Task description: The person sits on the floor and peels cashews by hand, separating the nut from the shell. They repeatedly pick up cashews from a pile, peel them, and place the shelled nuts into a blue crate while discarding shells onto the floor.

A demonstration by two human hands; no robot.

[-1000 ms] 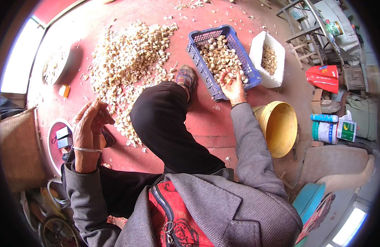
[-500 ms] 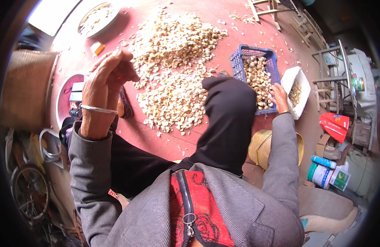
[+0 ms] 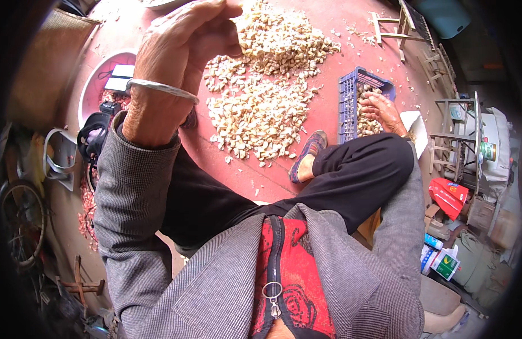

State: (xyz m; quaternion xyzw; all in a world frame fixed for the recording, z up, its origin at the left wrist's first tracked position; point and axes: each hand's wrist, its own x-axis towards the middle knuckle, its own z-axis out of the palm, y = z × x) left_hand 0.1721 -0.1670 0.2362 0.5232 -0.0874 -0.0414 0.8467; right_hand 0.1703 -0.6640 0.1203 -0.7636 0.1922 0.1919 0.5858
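Observation:
My left hand is raised high on the left, over the floor and close to the view, with a bangle around its wrist. Its fingers curl inward; what they hold, if anything, is hidden. On the right, my right hand hovers over or touches a blue plastic crate's contents, fingers partly spread and nothing visible in them. Round brownish-cream pieces lie in that crate. A large pile of small pale cream pieces, too small to name surely, is spread on the red floor ahead of my feet.
My right knee sits just below the crate, partly hiding a white box. A pink basin stands at the left. Wooden stools are at the upper right, beyond a red bag and tubs.
The view has shifted. My left hand has come higher and closer. My right hand has moved from the crate's near edge over its contents, and my right knee has swung outward, baring a patterned shoe.

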